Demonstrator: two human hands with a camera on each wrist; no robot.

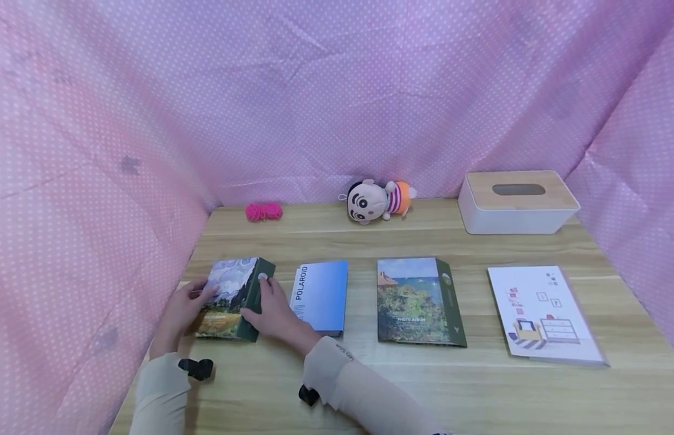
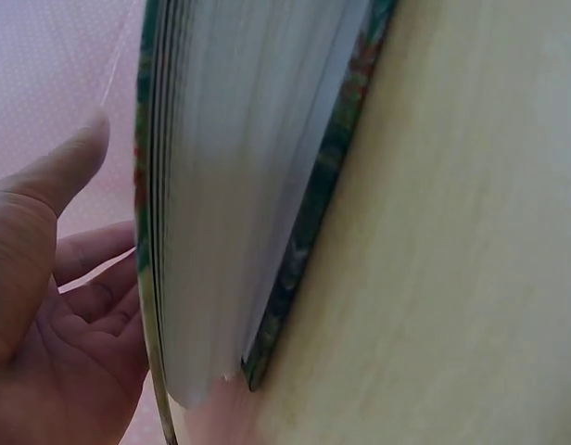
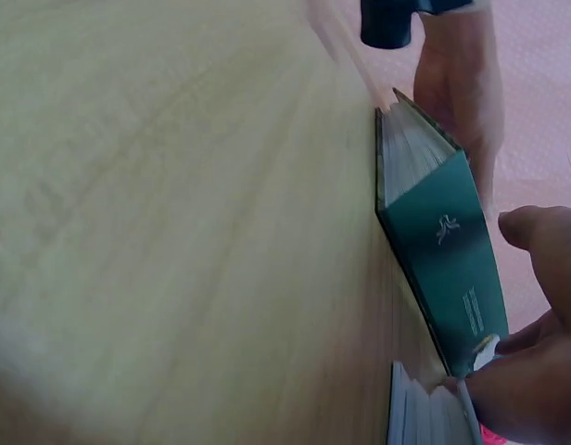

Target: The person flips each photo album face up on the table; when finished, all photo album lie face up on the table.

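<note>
A thick photo album (image 1: 228, 296) with a painted landscape cover and dark green spine lies at the left of the table. My left hand (image 1: 187, 305) is at its left side, fingers by the cover edge; in the left wrist view the left hand (image 2: 72, 287) has its thumb apart from the album (image 2: 239, 185). My right hand (image 1: 274, 311) rests at the spine side. The right wrist view shows the right hand (image 3: 545, 343) touching the green spine (image 3: 448, 250) near a round spot, its thumb off the surface. Close beside lies a blue POLAROID album (image 1: 323, 296).
Another landscape photo album (image 1: 410, 302) and a white illustrated book (image 1: 543, 314) lie to the right. Along the back are pink yarn (image 1: 263, 211), a plush doll (image 1: 377, 201) and a tissue box (image 1: 519, 208). Pink dotted cloth (image 1: 337, 90) surrounds the wooden table (image 1: 424, 386).
</note>
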